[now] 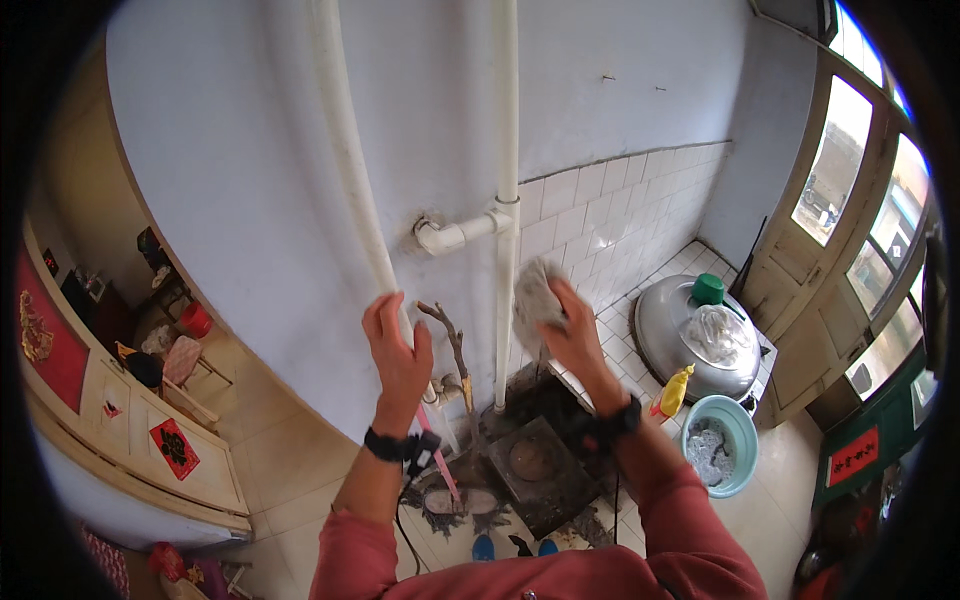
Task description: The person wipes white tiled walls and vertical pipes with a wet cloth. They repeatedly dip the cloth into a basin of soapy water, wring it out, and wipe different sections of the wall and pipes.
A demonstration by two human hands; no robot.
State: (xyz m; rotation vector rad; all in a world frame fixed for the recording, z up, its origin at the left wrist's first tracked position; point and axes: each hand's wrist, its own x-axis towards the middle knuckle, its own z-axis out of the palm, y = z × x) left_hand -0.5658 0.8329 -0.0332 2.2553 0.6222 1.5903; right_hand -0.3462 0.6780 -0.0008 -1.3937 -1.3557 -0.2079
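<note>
A crumpled grey cloth [534,300], slightly blurred, is held in my right hand [574,326]. It is just right of the thin vertical white pipe [508,300], before the tiled wall; whether it touches either is unclear. My left hand [397,349] is raised at the thicker white pipe [349,142], thumb and fingers apart. That pipe passes behind the hand, and contact cannot be made out. Between my hands a bare wooden branch [454,337] stands upright. A white elbow pipe [454,234] joins the wall to the thin pipe.
Below my hands is a sooty stove [532,457] with a round lid. To the right are a large metal lid [660,322], a green cup [707,289], a yellow squeeze bottle [675,390] and a blue basin [739,480] of sudsy water. A pink strip [442,461] hangs below my left hand.
</note>
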